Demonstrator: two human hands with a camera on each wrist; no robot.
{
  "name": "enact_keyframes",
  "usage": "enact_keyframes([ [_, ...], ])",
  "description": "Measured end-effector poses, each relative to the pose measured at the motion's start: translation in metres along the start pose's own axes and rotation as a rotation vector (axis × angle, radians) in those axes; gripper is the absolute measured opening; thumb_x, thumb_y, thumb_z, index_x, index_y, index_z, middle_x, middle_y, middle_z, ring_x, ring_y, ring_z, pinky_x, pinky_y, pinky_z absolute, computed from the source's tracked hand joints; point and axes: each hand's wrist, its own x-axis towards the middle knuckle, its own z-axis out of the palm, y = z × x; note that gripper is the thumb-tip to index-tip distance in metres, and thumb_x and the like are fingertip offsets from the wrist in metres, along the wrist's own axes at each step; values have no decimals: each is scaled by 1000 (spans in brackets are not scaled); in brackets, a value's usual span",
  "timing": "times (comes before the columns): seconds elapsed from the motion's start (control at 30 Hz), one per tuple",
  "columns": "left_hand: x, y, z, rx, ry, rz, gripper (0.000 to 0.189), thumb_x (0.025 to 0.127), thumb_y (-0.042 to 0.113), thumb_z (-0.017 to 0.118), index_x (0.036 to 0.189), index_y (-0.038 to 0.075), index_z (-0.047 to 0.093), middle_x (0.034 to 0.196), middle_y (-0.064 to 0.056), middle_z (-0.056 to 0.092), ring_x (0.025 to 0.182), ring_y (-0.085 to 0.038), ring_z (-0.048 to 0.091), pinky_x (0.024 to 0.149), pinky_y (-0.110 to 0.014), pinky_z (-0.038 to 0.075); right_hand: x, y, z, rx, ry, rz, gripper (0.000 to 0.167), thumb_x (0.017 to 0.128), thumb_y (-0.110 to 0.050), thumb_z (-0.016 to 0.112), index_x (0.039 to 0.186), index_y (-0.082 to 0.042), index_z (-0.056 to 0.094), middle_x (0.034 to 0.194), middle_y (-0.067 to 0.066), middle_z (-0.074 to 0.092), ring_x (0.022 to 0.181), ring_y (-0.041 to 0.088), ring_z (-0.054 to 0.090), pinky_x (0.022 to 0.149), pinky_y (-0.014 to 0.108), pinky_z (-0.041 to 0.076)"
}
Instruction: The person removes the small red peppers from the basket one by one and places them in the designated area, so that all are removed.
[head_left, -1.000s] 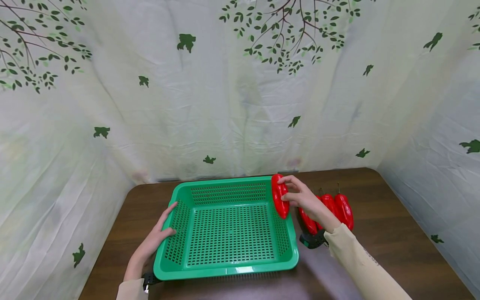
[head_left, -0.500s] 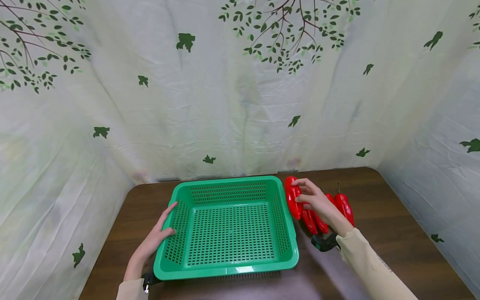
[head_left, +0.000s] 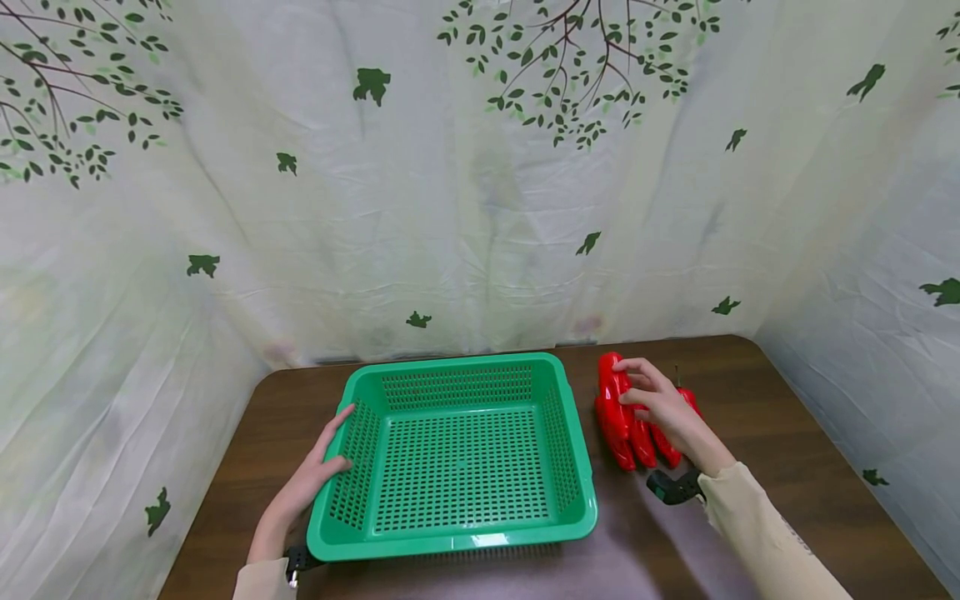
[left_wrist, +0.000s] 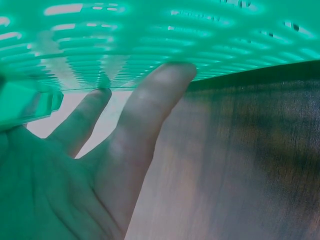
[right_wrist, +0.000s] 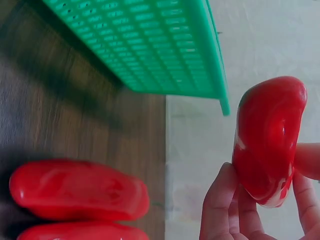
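My right hand [head_left: 663, 408] pinches a glossy red pepper [head_left: 611, 375] between thumb and fingers, above several more red peppers [head_left: 664, 447] on the table. In the right wrist view the held pepper [right_wrist: 270, 130] stands nearly upright, higher than a lying pepper [right_wrist: 80, 190]. To its left is a green perforated plastic basket [head_left: 390, 550] with nothing inside. My left hand [head_left: 309, 475] rests against the basket's left side, its fingers spread. The left wrist view shows the thumb [left_wrist: 145, 110] extended, its tip right at the basket's slotted wall.
Everything stands on a dark wooden table [head_left: 810, 483]. A pale curtain [head_left: 480, 208] with printed leaves hangs close behind the table and along both sides. A dark strap device [head_left: 675, 487] is worn on the right wrist.
My right hand has carried the red pepper rightward, from over the basket's right rim to over the other peppers. The left hand and the basket have stayed in place.
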Motion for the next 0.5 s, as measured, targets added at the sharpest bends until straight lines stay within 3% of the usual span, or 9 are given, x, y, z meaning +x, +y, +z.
enact_keyframes([
  [0.27,0,0,0,1,-2,9,77,90,3,44,153,31,12,155,-15,2,127,-51,30,80,-48,50,-6,3,-17,-26,29,3,47,90,-2,51,134,-6,34,141,23,31,116,39,38,85,44,48],
  [0.5,0,0,0,4,2,8,78,89,3,44,153,32,12,155,-15,3,127,-51,30,80,-49,50,-9,10,-33,-33,58,-14,46,90,-2,51,132,-8,36,139,25,31,114,35,40,82,41,50],
])
